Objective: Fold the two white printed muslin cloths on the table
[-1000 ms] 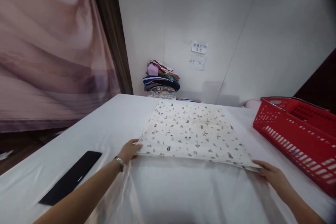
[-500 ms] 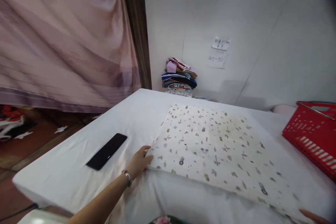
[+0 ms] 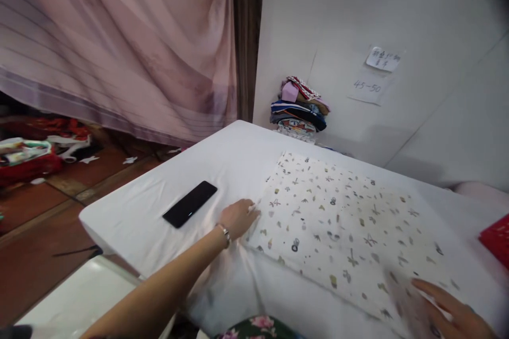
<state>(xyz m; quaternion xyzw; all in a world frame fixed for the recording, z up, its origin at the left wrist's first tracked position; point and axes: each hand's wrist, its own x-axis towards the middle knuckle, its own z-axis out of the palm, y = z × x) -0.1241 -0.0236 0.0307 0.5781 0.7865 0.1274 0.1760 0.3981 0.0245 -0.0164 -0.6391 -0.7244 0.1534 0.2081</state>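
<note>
A white cloth (image 3: 318,217) with small grey, green and brown prints lies spread on the white-covered table. My left hand (image 3: 239,218), with a bracelet at its wrist, has its fingers bent closed on the cloth's left edge, a little above the near corner. At the lower right, my right hand (image 3: 457,310) grips the near right part of the cloth, where a raised flap is smeared by motion. Part of the right hand is cut off by the frame's bottom edge. A black phone (image 3: 190,204) lies flat on the table left of my left hand.
The white tabletop (image 3: 238,153) reaches toward a wall with paper notes (image 3: 369,77). A stack of folded fabrics (image 3: 300,108) stands beyond its far edge. A red basket (image 3: 497,238) is at the right, a pink curtain (image 3: 159,42) at the left, and a white stool-like surface (image 3: 79,296) at lower left.
The view has turned right to left, shifting things rightward. My right hand has lifted the cloth's near right part and moved inward. My left hand has slid slightly up the left edge.
</note>
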